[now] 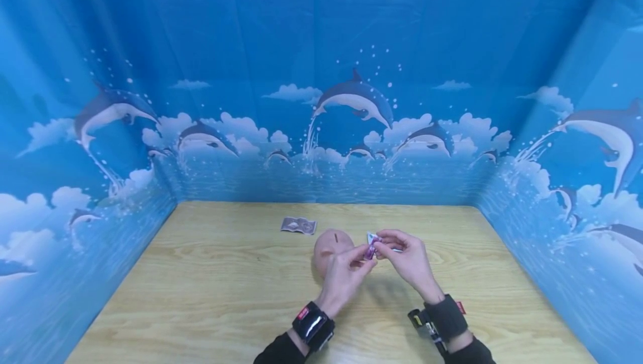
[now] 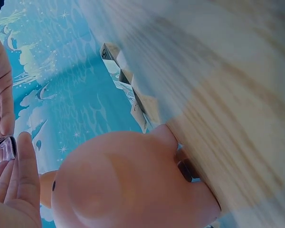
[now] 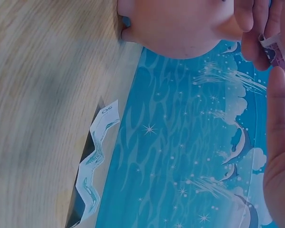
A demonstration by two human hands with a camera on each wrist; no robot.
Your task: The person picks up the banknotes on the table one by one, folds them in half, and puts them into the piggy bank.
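Observation:
A creased purple banknote [image 1: 370, 251] is pinched between the fingertips of my left hand [image 1: 344, 277] and my right hand [image 1: 410, 259]. It is raised above the table, and fingers cover much of it. Just behind and left of my left hand stands a pink piggy bank [image 1: 332, 239] with a dark slot on top. Both wrist views show the piggy bank's rounded body [image 2: 128, 175] and part of the held note [image 3: 274, 53]. A zigzag-creased banknote [image 3: 91, 166] stands on the table to the right of the piggy bank; my right hand seems to hide most of it in the head view.
Behind and left of the piggy bank, another creased banknote [image 1: 298, 225] lies on the wood-grain table [image 1: 211, 297]. Blue dolphin-print curtains [image 1: 321, 180] enclose the table's back and both sides.

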